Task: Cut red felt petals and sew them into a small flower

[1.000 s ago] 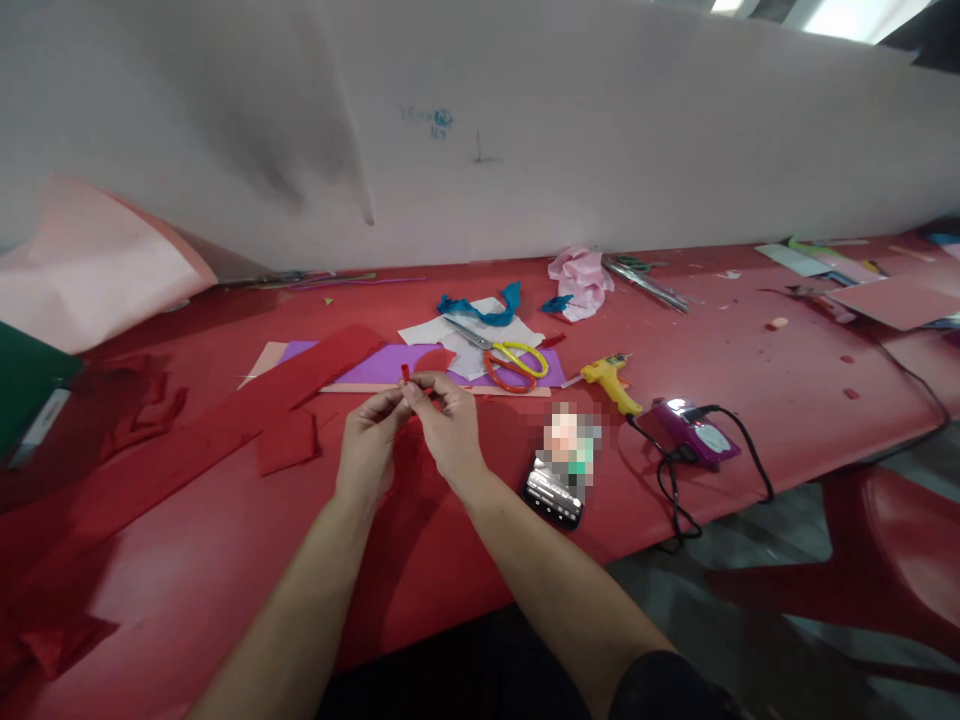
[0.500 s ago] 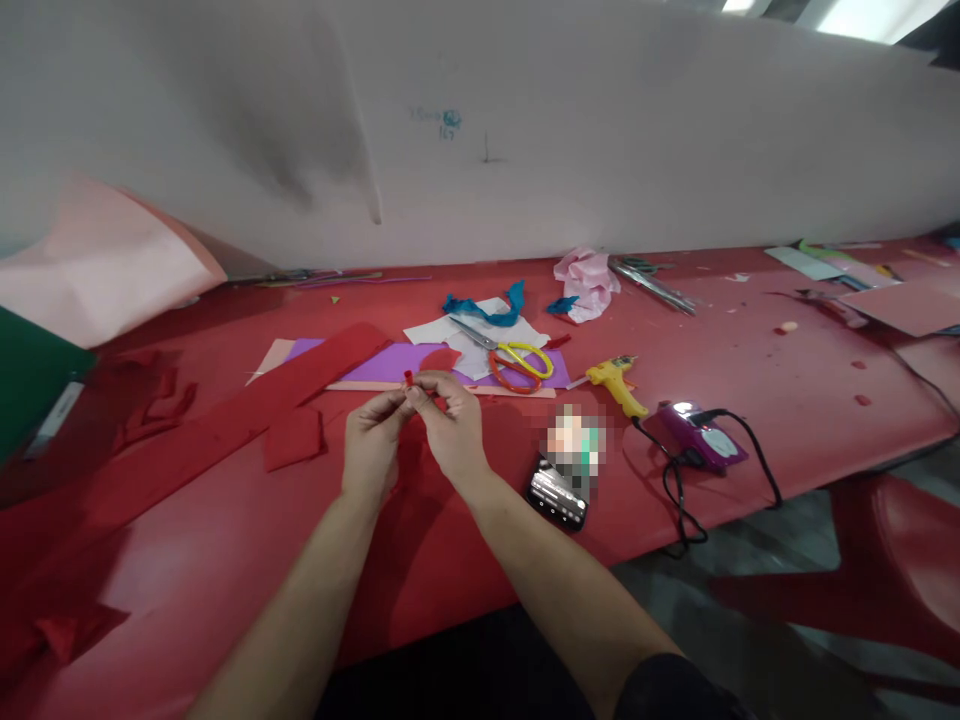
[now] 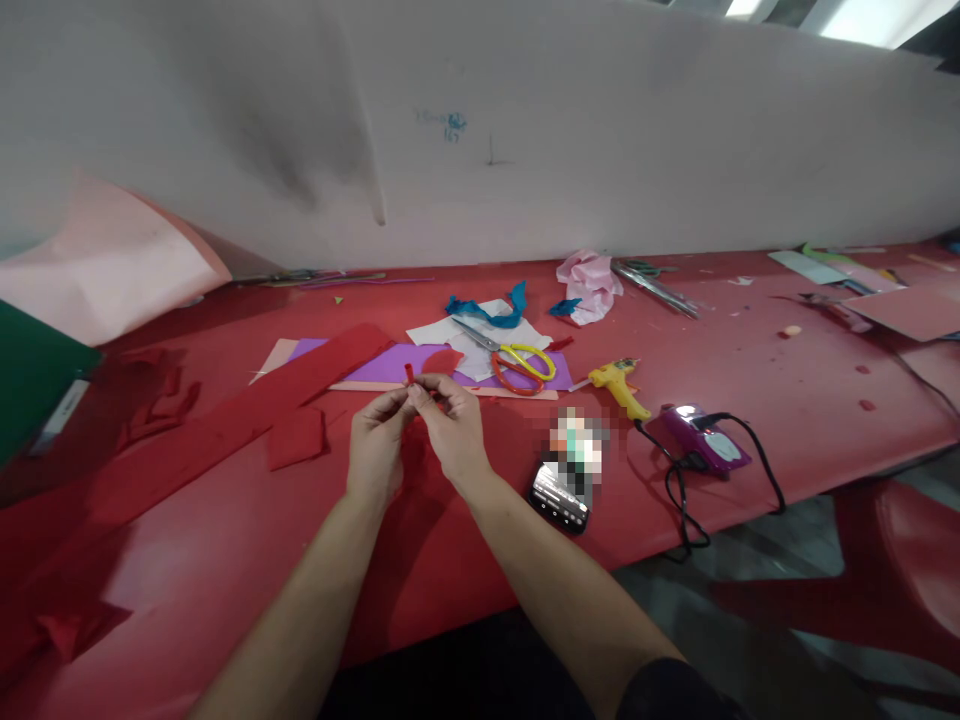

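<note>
My left hand [image 3: 377, 440] and my right hand [image 3: 453, 420] meet above the near part of the table, fingertips pinched together. Between them they grip a small rolled piece of red crepe paper [image 3: 409, 373], whose top pokes up out of the fingers; the rest is covered by my hands. Beyond them, scissors [image 3: 510, 358] with one yellow and one orange-red handle rest on white paper scraps and a purple sheet [image 3: 375, 366]. A long red crepe paper strip [image 3: 217, 420] stretches to the left, with a folded red square [image 3: 296, 438] beside it.
A yellow glue gun [image 3: 619, 386] lies to the right, its black cord near a purple box [image 3: 703, 440]. A phone [image 3: 561, 490] lies by my right forearm. Crumpled pink paper [image 3: 589, 286] and blue scraps [image 3: 491, 310] are at the back, before a white wall [image 3: 600, 130].
The view has shifted very slightly. Both hands keep the same pinch, and slightly more of the red roll shows above the fingers.
</note>
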A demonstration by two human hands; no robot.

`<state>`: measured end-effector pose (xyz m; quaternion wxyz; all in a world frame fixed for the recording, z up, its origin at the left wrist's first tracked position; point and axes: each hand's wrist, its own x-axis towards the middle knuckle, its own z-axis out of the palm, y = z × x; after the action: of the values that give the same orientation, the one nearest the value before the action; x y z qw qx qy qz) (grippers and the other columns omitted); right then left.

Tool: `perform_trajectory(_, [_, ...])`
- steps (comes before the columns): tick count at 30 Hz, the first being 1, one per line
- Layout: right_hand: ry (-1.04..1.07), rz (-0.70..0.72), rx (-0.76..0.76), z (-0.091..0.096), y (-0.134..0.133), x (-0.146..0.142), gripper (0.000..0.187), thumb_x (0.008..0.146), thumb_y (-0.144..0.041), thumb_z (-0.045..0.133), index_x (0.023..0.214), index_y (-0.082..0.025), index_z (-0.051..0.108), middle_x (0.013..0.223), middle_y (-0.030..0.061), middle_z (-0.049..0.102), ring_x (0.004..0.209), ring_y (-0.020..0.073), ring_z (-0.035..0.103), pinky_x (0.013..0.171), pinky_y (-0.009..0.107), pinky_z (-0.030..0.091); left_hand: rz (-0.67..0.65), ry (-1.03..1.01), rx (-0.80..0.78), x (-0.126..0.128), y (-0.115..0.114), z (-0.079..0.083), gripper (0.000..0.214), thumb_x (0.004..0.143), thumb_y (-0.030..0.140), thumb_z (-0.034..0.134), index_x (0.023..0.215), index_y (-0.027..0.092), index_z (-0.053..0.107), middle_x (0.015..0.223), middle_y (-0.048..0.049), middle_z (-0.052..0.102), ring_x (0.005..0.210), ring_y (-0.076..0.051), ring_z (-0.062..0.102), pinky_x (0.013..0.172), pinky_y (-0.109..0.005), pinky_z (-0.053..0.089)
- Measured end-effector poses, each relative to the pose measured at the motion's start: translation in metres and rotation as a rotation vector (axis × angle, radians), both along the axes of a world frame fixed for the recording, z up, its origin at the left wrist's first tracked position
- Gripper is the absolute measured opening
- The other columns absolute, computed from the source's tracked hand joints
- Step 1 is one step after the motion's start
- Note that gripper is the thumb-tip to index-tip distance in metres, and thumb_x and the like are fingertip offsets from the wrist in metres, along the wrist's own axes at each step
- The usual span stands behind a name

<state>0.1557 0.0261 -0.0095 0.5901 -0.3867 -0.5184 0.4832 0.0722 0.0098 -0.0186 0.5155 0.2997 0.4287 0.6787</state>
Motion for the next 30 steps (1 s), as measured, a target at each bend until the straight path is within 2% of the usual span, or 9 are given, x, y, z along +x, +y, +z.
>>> perform_trajectory(18, [0.038,0.011,-0.012,-0.0008,0.0003,-0.0009,0.009,0.079,-0.024,0.061,0.085,-0.022,0.067,0.084,0.0022,0.068,0.08,0.0167,0.06,0.077,0.03,0.047,-0.003,0.007,0.02,0.0002,0.0006,-0.001,0.02,0.064,0.022,0.076,0.083,0.018,0.074,0.082,-0.0049,0.074,0.083,-0.019,0.067,0.081,-0.031,0.049])
perform_trajectory(25, [-0.023,-0.023,0.097,0.0057,-0.0017,0.0028,0.009,0.079,-0.019,0.058,0.08,-0.021,0.066,0.085,0.0025,0.066,0.084,0.0175,0.059,0.081,0.031,0.046,-0.005,0.004,0.025,0.0011,0.0009,0.001,0.021,0.06,0.019,0.078,0.081,0.019,0.075,0.08,-0.0032,0.073,0.08,-0.017,0.066,0.078,-0.027,0.048])
perform_trajectory(30, [-0.043,-0.037,0.118,0.0075,-0.0023,0.0035,0.009,0.079,-0.019,0.058,0.08,-0.022,0.066,0.085,0.0018,0.065,0.085,0.0171,0.059,0.08,0.03,0.046,0.005,0.043,0.044,0.0004,0.0003,0.0025,0.021,0.062,0.019,0.077,0.083,0.02,0.076,0.083,-0.0031,0.074,0.081,-0.016,0.066,0.08,-0.026,0.048])
